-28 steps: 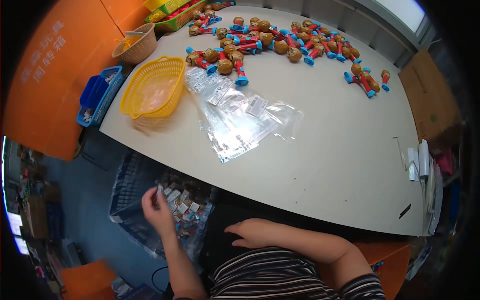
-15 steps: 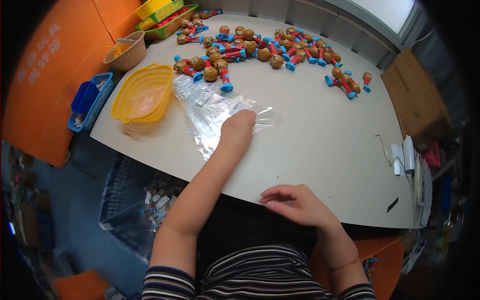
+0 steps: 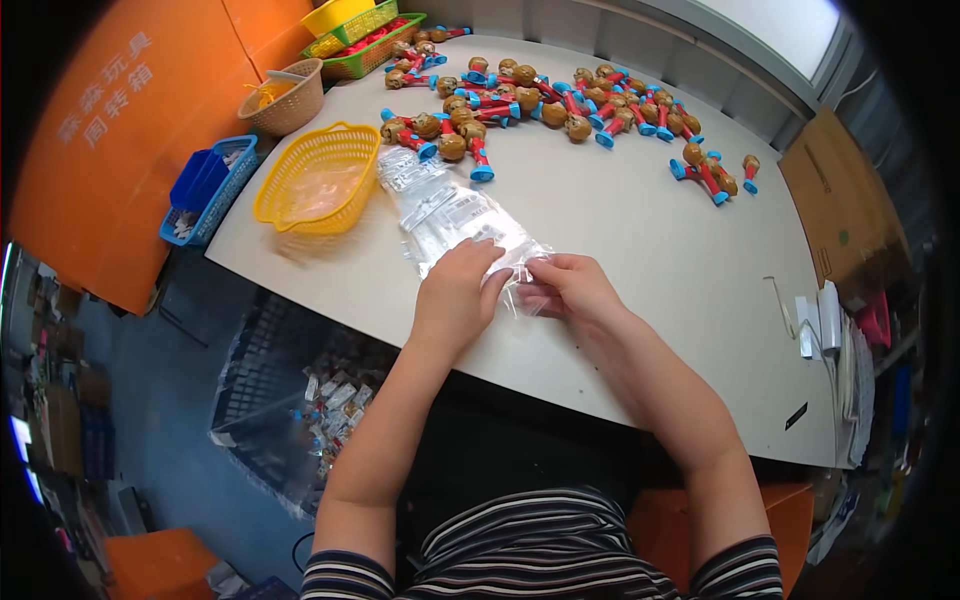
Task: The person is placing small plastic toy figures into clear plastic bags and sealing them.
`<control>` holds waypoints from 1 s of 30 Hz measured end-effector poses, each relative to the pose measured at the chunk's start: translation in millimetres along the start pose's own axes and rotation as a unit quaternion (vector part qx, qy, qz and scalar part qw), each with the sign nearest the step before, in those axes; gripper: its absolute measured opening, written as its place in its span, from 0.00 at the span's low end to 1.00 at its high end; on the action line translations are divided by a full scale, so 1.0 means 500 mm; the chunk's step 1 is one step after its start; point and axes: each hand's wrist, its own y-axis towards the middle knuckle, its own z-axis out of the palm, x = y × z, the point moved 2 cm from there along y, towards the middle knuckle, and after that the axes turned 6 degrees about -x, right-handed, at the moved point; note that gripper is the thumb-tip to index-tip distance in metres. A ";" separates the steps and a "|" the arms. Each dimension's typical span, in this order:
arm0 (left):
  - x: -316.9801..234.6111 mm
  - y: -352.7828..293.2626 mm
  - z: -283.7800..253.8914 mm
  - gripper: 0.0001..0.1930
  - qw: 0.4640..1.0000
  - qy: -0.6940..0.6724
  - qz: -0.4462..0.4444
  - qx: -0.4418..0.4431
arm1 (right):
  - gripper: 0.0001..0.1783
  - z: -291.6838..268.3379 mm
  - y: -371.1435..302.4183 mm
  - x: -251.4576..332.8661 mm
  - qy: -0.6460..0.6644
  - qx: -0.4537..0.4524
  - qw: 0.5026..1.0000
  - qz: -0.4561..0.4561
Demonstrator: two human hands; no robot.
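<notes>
A bright pane [image 3: 775,28] glares at upper right above an evenly lit tabletop [image 3: 650,285]; glints streak the clear plastic bags [image 3: 463,212], while fisheye distortion bows the near edge and corners fall black.

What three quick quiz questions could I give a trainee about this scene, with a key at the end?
1. Open question: what is the right hand pinching, close beside the left hand?
2. True or false: the cardboard box stands farther right than the large yellow basket.
3. Fill in the missing colour: the toys have round brown heads and red handles with ____ ends.

Key: 1. Clear plastic; 2. true; 3. blue.
</notes>
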 end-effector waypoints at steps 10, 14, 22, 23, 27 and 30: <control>-0.027 0.003 0.028 0.18 0.987 0.066 -0.136 0.058 | 0.18 0.070 0.046 -0.001 0.020 -0.081 0.995 -0.057; -0.014 -0.004 0.030 0.19 0.987 0.061 -0.144 0.033 | 0.18 0.076 0.062 0.005 0.008 -0.057 0.996 -0.073; 0.030 -0.006 0.052 0.12 0.981 0.096 -0.072 -0.150 | 0.18 0.070 0.120 0.082 -0.137 0.013 0.990 -0.012; 0.035 -0.005 0.051 0.10 0.980 0.098 -0.071 -0.156 | 0.19 0.073 0.124 0.094 -0.191 0.032 0.981 -0.013; 0.051 -0.013 0.051 0.07 0.980 0.048 -0.122 -0.148 | 0.24 0.085 0.189 0.129 -0.308 0.024 0.951 -0.030; 0.045 -0.006 0.061 0.06 0.987 0.037 -0.090 -0.131 | 0.31 0.092 0.274 0.155 -0.366 -0.174 0.873 -0.272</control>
